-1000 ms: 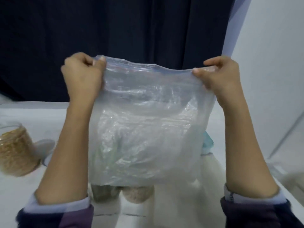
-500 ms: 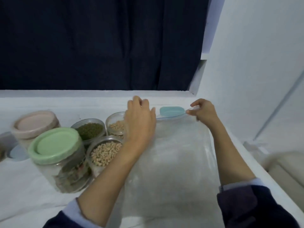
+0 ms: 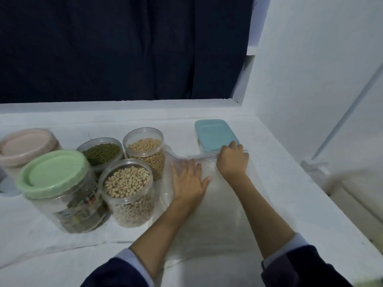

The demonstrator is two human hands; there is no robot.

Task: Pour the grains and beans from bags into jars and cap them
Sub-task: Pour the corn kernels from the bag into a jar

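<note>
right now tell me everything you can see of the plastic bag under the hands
The plastic bag is clear, thin and crinkled, seemingly empty, lying flat on the white table right of the jars. Its zip edge, with a thin coloured line, points away toward the blue lid. The left hand presses flat on it; the right hand rests curled at the zip edge.

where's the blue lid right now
In the head view the blue lid lies on the white counter, far right, just beyond the right hand and the bag's zip edge.
</note>
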